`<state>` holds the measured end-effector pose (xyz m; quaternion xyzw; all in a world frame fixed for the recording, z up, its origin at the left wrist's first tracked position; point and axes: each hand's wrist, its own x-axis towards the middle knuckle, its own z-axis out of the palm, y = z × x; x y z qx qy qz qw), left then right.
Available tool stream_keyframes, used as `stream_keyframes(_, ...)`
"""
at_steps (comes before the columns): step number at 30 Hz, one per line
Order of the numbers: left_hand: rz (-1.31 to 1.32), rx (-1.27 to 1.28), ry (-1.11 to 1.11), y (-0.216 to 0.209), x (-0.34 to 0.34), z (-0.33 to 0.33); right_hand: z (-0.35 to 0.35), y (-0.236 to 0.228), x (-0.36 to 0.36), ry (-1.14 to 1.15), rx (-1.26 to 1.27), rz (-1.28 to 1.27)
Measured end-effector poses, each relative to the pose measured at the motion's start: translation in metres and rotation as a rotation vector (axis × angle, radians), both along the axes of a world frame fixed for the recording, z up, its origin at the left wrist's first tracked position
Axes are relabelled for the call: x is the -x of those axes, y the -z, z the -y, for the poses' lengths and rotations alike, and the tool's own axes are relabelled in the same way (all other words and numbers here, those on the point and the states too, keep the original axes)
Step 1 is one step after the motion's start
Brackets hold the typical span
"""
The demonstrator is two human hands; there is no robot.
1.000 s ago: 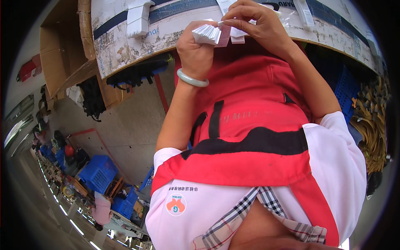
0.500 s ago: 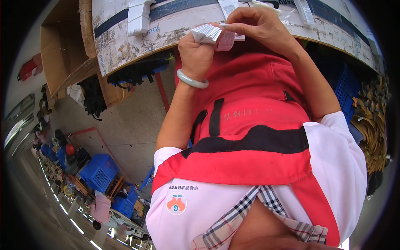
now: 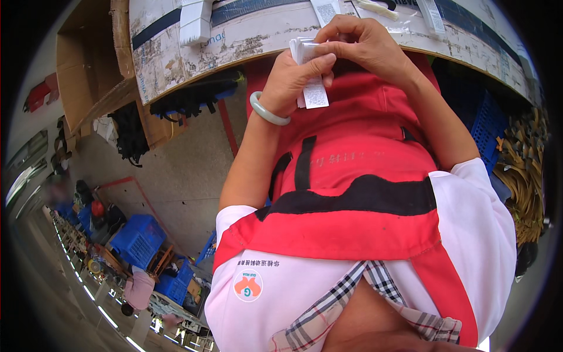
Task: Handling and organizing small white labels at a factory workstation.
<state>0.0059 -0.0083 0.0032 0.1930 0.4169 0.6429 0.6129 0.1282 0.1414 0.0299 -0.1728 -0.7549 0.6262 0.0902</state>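
Note:
My left hand (image 3: 287,85), with a pale bangle at the wrist, is closed around a bundle of white paper labels (image 3: 315,94). Small print shows on the strip that hangs below its thumb. My right hand (image 3: 366,47) meets it at the upper end of the labels, its thumb and forefinger pinched together there; its other fingers are curled and partly hidden. Both hands are in front of my red apron (image 3: 352,129), close to the table's edge.
On the worn, tape-striped table top (image 3: 258,44) lie a white label stack (image 3: 195,23), more labels (image 3: 326,10), another white strip (image 3: 431,17) and a pale slim object (image 3: 378,9). A cardboard box (image 3: 88,76) stands left, a blue crate (image 3: 484,126) under the table's right side.
The fanned bundle in my left hand has turned, and its printed strip now hangs downward. My left hand has shifted right, closer to my right hand, which has moved slightly down.

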Motion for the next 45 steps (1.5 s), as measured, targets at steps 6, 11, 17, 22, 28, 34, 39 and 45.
stream_keyframes(6,0.057,0.029,0.032,0.001,0.002,0.004,0.000,-0.010,-0.002,-0.049,-0.166,0.048)
stream_keyframes(11,-0.015,0.035,0.056,0.001,0.001,0.004,0.003,-0.005,-0.002,-0.023,-0.289,-0.094)
stream_keyframes(17,-0.164,0.067,0.044,-0.001,-0.002,0.003,0.009,0.004,-0.002,0.047,-0.274,-0.203)
stream_keyframes(22,-0.153,0.086,-0.007,-0.001,-0.006,0.006,0.010,0.001,-0.002,0.017,-0.317,-0.166)
stream_keyframes(28,-0.155,0.066,-0.008,0.002,-0.006,0.008,0.011,0.003,-0.004,0.019,-0.338,-0.189)
stream_keyframes(34,-0.102,0.069,0.009,-0.003,-0.006,0.008,0.010,0.000,-0.006,0.024,-0.134,-0.137)
stream_keyframes(39,0.011,0.068,0.028,0.003,-0.005,0.010,0.008,-0.001,-0.007,-0.009,-0.151,-0.166)
stream_keyframes(45,0.099,0.075,0.032,0.003,-0.007,0.011,0.007,-0.006,-0.005,-0.042,-0.470,-0.236)
